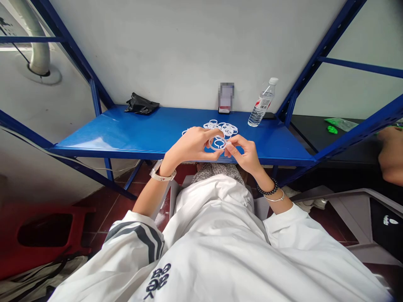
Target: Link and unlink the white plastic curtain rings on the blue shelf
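My left hand [190,147] and my right hand [244,153] meet over the front edge of a blue metal shelf [132,134]. Between their fingertips they pinch a white plastic ring [218,144], each hand gripping one side of it. Just behind the hands lies a pile of several more white rings [224,128] on the shelf. A pale watch is on my left wrist, and bead bracelets on my right.
A clear water bottle [262,103] stands at the shelf's back right, a small card holder [226,98] at the back middle, a crumpled black bag [141,104] at the back left. Blue frame posts flank the shelf. Another person's arm [390,155] shows at far right. A red stool [40,235] sits at lower left.
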The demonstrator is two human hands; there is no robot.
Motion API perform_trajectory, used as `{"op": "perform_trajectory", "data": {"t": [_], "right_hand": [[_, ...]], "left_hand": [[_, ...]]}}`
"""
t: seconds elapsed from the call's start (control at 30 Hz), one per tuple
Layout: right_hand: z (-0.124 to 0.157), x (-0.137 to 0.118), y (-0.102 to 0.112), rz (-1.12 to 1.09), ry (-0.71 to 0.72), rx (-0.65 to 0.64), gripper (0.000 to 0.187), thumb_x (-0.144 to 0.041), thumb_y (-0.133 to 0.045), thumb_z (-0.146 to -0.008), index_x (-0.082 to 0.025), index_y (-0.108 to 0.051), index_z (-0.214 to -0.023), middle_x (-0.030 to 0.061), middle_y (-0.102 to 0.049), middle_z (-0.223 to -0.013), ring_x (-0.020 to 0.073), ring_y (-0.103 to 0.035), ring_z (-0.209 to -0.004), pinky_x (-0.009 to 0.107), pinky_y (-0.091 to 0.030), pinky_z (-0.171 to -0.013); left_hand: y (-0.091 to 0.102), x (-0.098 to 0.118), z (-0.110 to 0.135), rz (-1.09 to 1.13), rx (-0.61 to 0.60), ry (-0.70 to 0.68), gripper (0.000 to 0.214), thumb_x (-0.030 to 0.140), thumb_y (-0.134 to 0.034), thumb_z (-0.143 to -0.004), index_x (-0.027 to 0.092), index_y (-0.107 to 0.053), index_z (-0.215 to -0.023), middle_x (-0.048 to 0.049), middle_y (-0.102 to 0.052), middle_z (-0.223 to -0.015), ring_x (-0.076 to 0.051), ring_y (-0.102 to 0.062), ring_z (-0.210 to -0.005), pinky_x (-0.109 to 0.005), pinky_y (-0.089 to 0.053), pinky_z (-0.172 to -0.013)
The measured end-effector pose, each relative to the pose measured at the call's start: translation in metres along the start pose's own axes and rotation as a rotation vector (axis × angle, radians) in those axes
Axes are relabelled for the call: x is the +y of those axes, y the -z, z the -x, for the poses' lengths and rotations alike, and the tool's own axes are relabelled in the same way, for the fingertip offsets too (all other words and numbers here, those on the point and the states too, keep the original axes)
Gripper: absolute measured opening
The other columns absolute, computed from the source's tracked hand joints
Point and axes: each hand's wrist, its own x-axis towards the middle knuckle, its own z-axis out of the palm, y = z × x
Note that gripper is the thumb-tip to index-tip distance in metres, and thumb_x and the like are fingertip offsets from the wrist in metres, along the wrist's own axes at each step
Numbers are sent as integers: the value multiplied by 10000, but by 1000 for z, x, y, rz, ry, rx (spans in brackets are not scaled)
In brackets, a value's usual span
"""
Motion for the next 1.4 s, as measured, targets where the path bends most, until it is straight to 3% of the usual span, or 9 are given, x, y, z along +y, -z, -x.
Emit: {"op": "perform_trajectory", "data": {"t": [0.27, 1.03, 1.4], "right_hand": [[0, 1, -2, -27, -18, 5, 296, -520, -561, -963, -238, -570, -875, -37, -637, -623, 125, -594, -511, 262, -510, -544], [-1, 1, 2, 42, -6, -30, 367, -549, -576, -944, -229, -605, -768, -23, -654, -613, 137, -589, -516, 283, -506, -555], [1, 1, -1, -19, -36, -51, 337, -545, -520, -977, -239, -556, -840, -42, -626, -630, 124, -597, -520, 263, -513, -558]], "left_hand": [[2, 0, -1, 3, 8, 20, 309, 412, -598, -813, 179, -658, -1007, 37, -579, -593, -96, -523, -514, -193, -390, -557], [-6, 1, 0, 10, -20, 14, 255, 401, -589, -836, 185, -648, -957, 28, -596, -593, -106, -509, -504, -208, -363, -556], [-7, 0, -1, 2, 7, 7, 286, 412, -561, -865, 174, -661, -989, 17, -602, -590, -113, -517, -509, -212, -354, -555]]}}
